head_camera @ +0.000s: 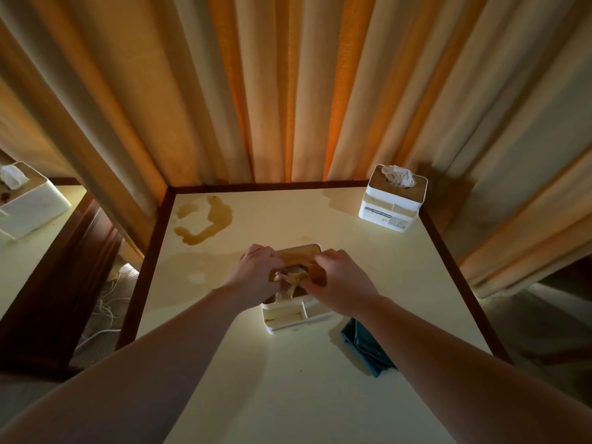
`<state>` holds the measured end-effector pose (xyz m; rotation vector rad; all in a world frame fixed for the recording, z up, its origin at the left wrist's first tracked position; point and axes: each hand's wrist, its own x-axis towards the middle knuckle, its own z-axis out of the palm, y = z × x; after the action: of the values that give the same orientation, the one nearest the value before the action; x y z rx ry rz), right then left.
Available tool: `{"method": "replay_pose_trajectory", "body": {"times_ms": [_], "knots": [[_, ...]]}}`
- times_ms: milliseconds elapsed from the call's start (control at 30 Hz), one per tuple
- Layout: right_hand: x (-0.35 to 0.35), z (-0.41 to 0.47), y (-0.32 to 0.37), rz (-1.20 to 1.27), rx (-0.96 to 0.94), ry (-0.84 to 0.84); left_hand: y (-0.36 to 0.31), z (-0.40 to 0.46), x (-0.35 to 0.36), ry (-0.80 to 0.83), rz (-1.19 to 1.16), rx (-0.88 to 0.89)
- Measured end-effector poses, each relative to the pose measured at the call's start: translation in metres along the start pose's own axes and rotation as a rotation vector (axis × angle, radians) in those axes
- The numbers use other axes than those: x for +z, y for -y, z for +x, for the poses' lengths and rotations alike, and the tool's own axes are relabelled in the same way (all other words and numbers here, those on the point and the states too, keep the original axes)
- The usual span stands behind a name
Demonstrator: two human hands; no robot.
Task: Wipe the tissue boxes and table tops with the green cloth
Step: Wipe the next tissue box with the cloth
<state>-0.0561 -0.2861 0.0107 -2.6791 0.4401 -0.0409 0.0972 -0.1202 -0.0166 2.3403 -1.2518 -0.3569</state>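
Both hands were on the near tissue box (290,310) at the centre of the frame. The left hand (256,277) curled over the left side of its wooden lid (299,253), while the right hand (342,280) had its fingers bent down at the slot, apparently pinching the tissue (290,283) that stuck out there (the exact grip was hidden by the knuckles). Neither hand held the green cloth (365,347), which lay crumpled on the surface (288,395) just right of the box, partly under the right forearm.

A brown spill (205,224) spread across the upper left of the surface, unwiped. A second tissue box (392,198) stood at the far right corner, and a third (28,200) sat on another surface at the left edge of the frame.

The risks, as I judged them: tugging the tissue could lift the loose-looking lid or drag the box toward the wet patch, and the forearm could sweep the cloth off the near edge.
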Motion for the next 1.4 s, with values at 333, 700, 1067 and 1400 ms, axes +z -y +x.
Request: {"method": "replay_pose_trajectory", "body": {"times_ms": [333, 700, 1067, 1400], "knots": [[0.008, 0.030, 0.006, 0.188, 0.045, -0.056, -0.009, 0.018, -0.009, -0.048, -0.041, -0.158], [0.014, 0.051, -0.008, 0.181, -0.069, -0.097, 0.000, 0.003, -0.004, -0.190, -0.001, -0.208], [0.004, -0.006, -0.045, 0.119, -0.082, 0.257, 0.030, -0.059, 0.020, -0.010, 0.048, -0.016], [0.034, -0.010, -0.057, 0.081, -0.129, 0.267, 0.034, -0.075, 0.045, 0.025, 0.038, 0.015]]}}
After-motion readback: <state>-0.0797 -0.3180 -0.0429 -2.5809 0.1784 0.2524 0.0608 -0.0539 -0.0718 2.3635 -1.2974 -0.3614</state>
